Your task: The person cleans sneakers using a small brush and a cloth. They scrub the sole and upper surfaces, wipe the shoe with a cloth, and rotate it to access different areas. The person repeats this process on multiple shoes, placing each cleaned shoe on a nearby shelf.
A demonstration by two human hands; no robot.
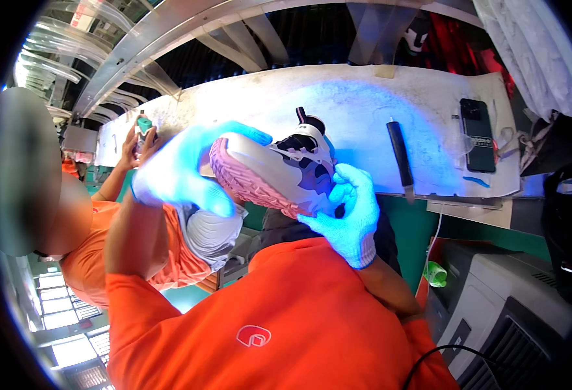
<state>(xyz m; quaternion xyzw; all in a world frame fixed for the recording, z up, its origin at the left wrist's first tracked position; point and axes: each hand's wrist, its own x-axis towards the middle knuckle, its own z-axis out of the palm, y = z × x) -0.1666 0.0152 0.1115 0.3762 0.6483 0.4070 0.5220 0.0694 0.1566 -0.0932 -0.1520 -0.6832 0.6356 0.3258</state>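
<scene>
From my head view, the shoe [286, 170] is tilted between my hands, before the counter [357, 97], its pink sole [253, 175] facing down-left. I'd expect it light, firm underneath and softer above, best held by the sole's edges. My gloved right hand [351, 211] grips its right end; my left hand [185, 169] spreads wide about the other, contact unclear.

The shoe [292, 170] mixes white, black and blue patches over a ridged pink sole [247, 175]. The gloves [354, 224] look bright blue, the shirt [338, 305] orange.
</scene>
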